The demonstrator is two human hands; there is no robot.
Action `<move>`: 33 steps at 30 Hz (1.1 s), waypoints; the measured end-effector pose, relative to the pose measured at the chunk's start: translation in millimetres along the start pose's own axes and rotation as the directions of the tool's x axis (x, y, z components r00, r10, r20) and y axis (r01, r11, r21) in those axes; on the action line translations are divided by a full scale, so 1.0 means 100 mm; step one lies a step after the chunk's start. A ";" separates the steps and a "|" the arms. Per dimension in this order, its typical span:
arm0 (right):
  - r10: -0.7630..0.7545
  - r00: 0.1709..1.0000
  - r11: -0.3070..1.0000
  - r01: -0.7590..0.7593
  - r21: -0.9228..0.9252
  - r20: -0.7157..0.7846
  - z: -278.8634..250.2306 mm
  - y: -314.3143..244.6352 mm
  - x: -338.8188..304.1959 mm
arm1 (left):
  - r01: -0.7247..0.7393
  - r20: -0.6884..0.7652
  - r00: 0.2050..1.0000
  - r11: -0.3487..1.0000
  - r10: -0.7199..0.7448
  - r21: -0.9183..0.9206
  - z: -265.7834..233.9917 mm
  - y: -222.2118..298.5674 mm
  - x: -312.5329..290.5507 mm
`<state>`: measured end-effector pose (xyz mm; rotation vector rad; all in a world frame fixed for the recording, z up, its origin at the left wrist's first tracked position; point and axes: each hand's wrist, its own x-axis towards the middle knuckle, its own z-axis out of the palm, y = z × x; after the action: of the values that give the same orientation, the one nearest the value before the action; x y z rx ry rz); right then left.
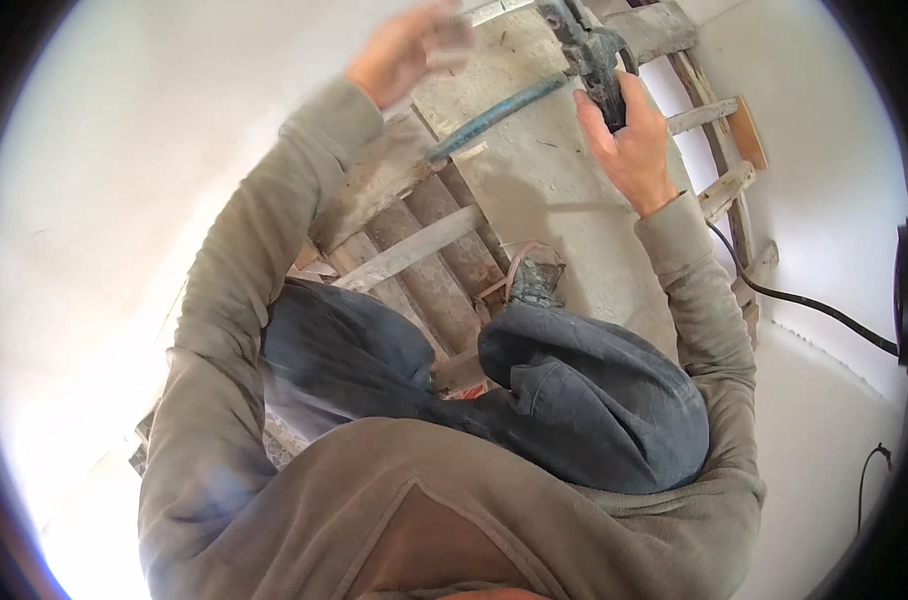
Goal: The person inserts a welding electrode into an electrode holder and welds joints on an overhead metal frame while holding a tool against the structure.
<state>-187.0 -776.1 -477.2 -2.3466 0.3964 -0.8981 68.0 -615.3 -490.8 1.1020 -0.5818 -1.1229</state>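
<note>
My right hand [629,140] grips the dark handle of a black power tool [602,75] at the top of the view. Its exact kind does not show, as its upper end runs out of the picture. My left hand [409,48] is raised near the pale wall, blurred by motion. Its fingers look stretched out, and I see nothing in them. Between the two hands, a worn blue bar [499,115] lies across a dusty board [544,170], its right end close to the tool.
My foot in a dusty shoe [537,280] rests on the board. Wooden slats and steps [414,245] lie lower left, with gaps between. A wooden ladder-like frame [719,120] runs along the right wall. A black cable [814,300] crosses at the right.
</note>
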 end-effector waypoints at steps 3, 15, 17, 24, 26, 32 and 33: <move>-0.056 0.998 0.998 0.055 0.013 0.019 0.19 -0.13 0.09 | -0.205 -0.014 0.978 0.957 0.207 -0.207 0.10 0.73 -0.14; -0.223 0.975 0.975 0.222 0.021 0.026 0.35 -0.26 0.22 | -0.111 -0.334 0.942 0.924 -0.019 -0.367 0.11 0.77 -0.52; -0.226 0.974 0.974 0.225 0.028 0.028 0.33 -0.31 0.25 | -0.133 -0.345 0.938 0.908 -0.014 -0.398 0.15 0.80 -0.56; 0.070 0.994 0.978 -0.086 0.192 0.087 0.15 -0.53 0.42 | -0.148 -0.335 0.942 0.862 -0.027 -0.485 0.32 0.72 -0.68; 0.050 0.993 0.972 -0.073 0.221 0.108 0.11 -0.53 0.43 | -0.135 -0.321 0.946 0.840 -0.048 -0.526 0.44 0.66 -0.66; 0.326 0.817 0.759 -0.526 0.383 0.476 0.08 -0.71 0.59 | -0.272 -0.337 0.936 0.816 0.102 -0.510 0.41 0.69 -0.66; 0.328 0.818 0.761 -0.525 0.381 0.472 0.13 -0.69 0.57 | -0.271 -0.332 0.937 0.815 0.103 -0.512 0.42 0.68 -0.66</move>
<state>-132.3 -742.2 -413.5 -1.7701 0.4590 -0.2547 37.2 -569.8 -402.9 0.6625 -0.1067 -0.8509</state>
